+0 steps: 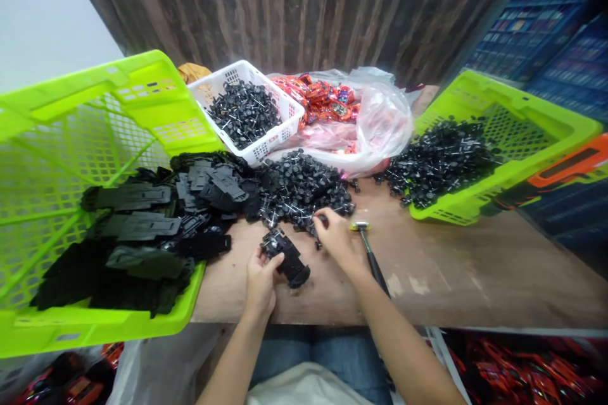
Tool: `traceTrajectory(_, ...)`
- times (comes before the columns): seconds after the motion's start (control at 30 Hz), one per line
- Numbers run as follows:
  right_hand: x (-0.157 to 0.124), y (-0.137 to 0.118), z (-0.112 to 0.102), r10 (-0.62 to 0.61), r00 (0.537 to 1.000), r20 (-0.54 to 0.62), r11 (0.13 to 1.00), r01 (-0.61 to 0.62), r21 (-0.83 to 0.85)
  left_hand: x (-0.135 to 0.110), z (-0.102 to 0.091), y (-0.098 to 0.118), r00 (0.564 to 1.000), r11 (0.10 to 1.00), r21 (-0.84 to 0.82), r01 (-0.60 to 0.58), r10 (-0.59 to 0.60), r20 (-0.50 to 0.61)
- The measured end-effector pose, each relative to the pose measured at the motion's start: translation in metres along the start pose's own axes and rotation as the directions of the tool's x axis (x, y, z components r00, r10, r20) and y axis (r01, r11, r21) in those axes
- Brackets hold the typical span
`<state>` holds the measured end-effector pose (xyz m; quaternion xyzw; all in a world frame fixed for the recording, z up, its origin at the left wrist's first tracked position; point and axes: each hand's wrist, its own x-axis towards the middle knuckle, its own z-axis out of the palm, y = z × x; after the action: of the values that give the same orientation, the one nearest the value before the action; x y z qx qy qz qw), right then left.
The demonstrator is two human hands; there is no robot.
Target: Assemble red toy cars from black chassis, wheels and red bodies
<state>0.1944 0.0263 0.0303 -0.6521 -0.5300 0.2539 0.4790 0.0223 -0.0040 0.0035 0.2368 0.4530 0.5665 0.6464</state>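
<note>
- The left hand (260, 281) was closed on a black chassis (287, 258), which was held by its near end just above the desk (475, 272), close to the front edge.
- The right hand (336, 235) was laid at the near edge of a pile of black wheels (304, 188). Its fingers were bent down onto the pieces, and it could not be told whether one was gripped.
- The chassis was found between the two hands, tilted, with its far end pointed to the pile.
- A hammer (372, 257) was seen on the desk just beside the right hand, with its head turned away from the person and its handle partly hidden by the forearm.
- A left green crate (95, 139) was tipped on its side at the left, and black flat parts (137, 228) were spilled out of it up to the pile.
- A white basket (284, 131) filled with wheels was placed behind the pile, and a plastic bag (384, 120) with red pieces was placed beside it.
- A right green crate (532, 120), also tipped, was seen at the right with more wheels in it.
</note>
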Motion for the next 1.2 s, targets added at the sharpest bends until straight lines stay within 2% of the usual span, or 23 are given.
traceTrajectory(0.07, 0.002, 0.004, -0.004, 0.063, 0.998, 0.012, 0.997, -0.063, 0.046, 0.004, 0.003, -0.004, 0.998, 0.999, -0.035, -0.039, 0.037, -0.055)
traceTrajectory(0.17, -0.009, 0.006, -0.011, 0.153, 0.986, 0.071, 0.981, -0.16, 0.108, 0.007, 0.009, -0.016, 0.993, 0.995, -0.044, -0.093, 0.089, -0.08)
traceTrajectory(0.23, -0.023, 0.005, -0.012, 0.169, 0.985, 0.043, 0.974, -0.174, 0.145, 0.008, 0.013, -0.024, 0.988, 0.992, -0.032, -0.125, 0.121, -0.097)
traceTrajectory(0.3, -0.04, 0.002, -0.01, 0.106, 0.994, -0.038, 0.986, -0.1, 0.136, 0.007, 0.018, -0.031, 0.984, 0.989, -0.022, -0.147, 0.143, -0.107)
traceTrajectory(0.4, -0.066, 0.0, -0.001, -0.108, 0.987, -0.119, 0.994, 0.108, -0.005, 0.001, 0.026, -0.036, 0.982, 0.985, -0.034, -0.171, 0.167, -0.092)
traceTrajectory(0.53, -0.086, 0.003, 0.005, -0.34, 0.918, -0.203, 0.937, 0.312, -0.158, -0.01, 0.038, -0.035, 0.984, 0.983, -0.058, -0.172, 0.168, -0.058)
traceTrajectory(0.63, -0.086, 0.005, 0.0, -0.443, 0.872, -0.208, 0.889, 0.397, -0.229, -0.015, 0.042, -0.034, 0.988, 0.986, -0.061, -0.153, 0.152, -0.034)
traceTrajectory(0.7, -0.084, 0.005, -0.002, -0.445, 0.876, -0.185, 0.882, 0.393, -0.259, -0.016, 0.045, -0.033, 0.988, 0.986, -0.073, -0.15, 0.148, -0.031)
traceTrajectory(0.93, -0.084, -0.005, -0.004, -0.315, 0.936, -0.156, 0.929, 0.27, -0.254, -0.014, 0.05, -0.025, 0.996, 0.993, -0.082, -0.085, 0.083, -0.022)
traceTrajectory(1.0, -0.072, -0.011, -0.013, -0.314, 0.941, -0.128, 0.929, 0.277, -0.244, -0.008, 0.049, -0.022, 0.999, 0.995, -0.1, -0.028, 0.025, -0.035)
traceTrajectory(1.07, -0.039, -0.016, -0.026, -0.368, 0.924, -0.107, 0.911, 0.335, -0.24, 0.004, 0.045, -0.02, 0.999, 0.991, -0.127, 0.034, -0.038, -0.023)
traceTrajectory(1.13, 0.017, -0.021, -0.041, -0.417, 0.905, -0.09, 0.879, 0.376, -0.292, 0.019, 0.041, -0.022, 0.998, 0.989, -0.135, 0.062, -0.064, -0.011)
traceTrajectory(1.2, 0.09, -0.026, -0.054, -0.359, 0.931, -0.067, 0.855, 0.299, -0.423, 0.034, 0.037, -0.026, 0.997, 0.988, -0.133, 0.075, -0.078, -0.022)
